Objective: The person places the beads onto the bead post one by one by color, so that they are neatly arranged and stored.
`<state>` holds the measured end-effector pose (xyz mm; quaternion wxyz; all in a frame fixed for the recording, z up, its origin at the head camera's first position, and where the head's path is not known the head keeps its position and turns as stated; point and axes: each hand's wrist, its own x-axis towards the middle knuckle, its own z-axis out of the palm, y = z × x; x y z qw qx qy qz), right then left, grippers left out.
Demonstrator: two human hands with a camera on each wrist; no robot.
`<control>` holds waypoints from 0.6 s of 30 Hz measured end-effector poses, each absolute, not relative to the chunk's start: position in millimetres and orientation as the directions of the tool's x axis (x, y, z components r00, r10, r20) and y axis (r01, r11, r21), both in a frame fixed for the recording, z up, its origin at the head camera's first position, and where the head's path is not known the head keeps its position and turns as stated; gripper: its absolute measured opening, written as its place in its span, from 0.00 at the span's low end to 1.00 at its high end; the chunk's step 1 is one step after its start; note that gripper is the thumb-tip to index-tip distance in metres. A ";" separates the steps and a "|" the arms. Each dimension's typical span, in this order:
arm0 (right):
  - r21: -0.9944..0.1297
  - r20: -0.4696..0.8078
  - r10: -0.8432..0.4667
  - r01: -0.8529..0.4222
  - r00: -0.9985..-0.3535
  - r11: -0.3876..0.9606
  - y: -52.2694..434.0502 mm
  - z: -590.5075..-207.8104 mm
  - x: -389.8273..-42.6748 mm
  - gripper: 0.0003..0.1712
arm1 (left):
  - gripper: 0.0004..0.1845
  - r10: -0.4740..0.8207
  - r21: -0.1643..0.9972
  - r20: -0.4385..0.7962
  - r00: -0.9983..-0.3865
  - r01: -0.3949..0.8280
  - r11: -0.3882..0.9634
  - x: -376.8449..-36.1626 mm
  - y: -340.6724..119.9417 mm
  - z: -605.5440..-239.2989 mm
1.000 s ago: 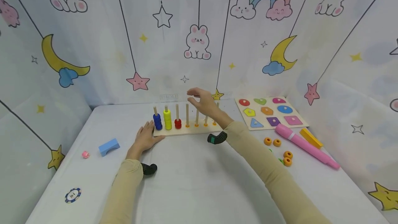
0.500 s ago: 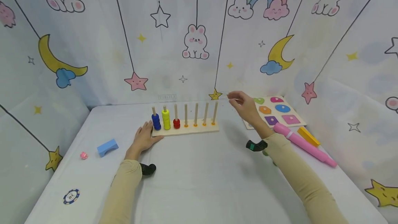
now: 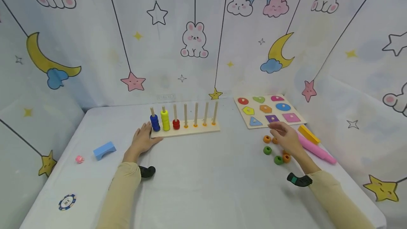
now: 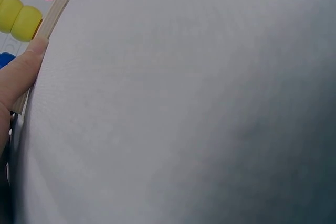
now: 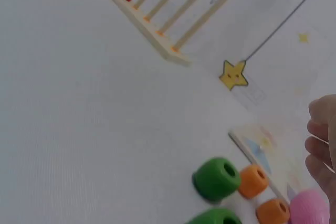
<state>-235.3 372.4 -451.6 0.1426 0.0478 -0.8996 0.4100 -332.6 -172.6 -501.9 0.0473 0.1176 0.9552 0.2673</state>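
My left hand [image 3: 141, 140] rests at the left end of a wooden peg board [image 3: 190, 129]. Its thumb [image 4: 32, 59] touches the front edge and its other fingers lie along the end. Blue beads [image 3: 155, 123], yellow beads [image 3: 165, 120] and red beads [image 3: 176, 124] are stacked on the three left pegs; the pegs to their right are bare. My right hand [image 3: 287, 138] hovers over loose orange beads [image 3: 266, 139] and green beads [image 3: 278, 160], partly covering them. Its fingers are loosely bent, with nothing seen between them.
A shape puzzle board [image 3: 251, 110] lies at the back right. Beside the right hand are a pink stick-like toy [image 3: 318, 150] and a yellow block [image 3: 308, 134]. On the left are a blue arch block [image 3: 105, 150], a small pink piece [image 3: 79, 159] and a poker chip [image 3: 67, 202].
My right hand has moved from above the peg board rightward and nearer, to over the loose beads. My left hand stays at the board's end. The head view has shifted slightly.
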 end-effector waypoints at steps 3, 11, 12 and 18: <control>-0.704 0.268 0.053 -0.158 -0.962 0.692 390.3 -461.7 -226.8 0.20 | 0.49 0.249 0.517 -0.025 -0.968 0.200 0.832 -332.9 -174.1 -501.6; -0.649 0.252 0.072 -0.113 -0.965 0.752 421.2 -481.3 -200.9 0.18 | 0.49 0.252 0.527 -0.025 -0.968 0.201 0.826 -334.3 -173.1 -501.3; -0.648 0.247 0.068 -0.113 -0.967 0.753 423.3 -482.9 -198.2 0.17 | 0.49 0.251 0.526 -0.025 -0.968 0.201 0.826 -334.4 -173.1 -501.3; -0.634 0.215 -0.029 -0.162 -0.976 0.756 433.3 -486.2 -186.5 0.14 | 0.50 0.244 0.525 -0.025 -0.970 0.195 0.828 -333.9 -173.4 -502.3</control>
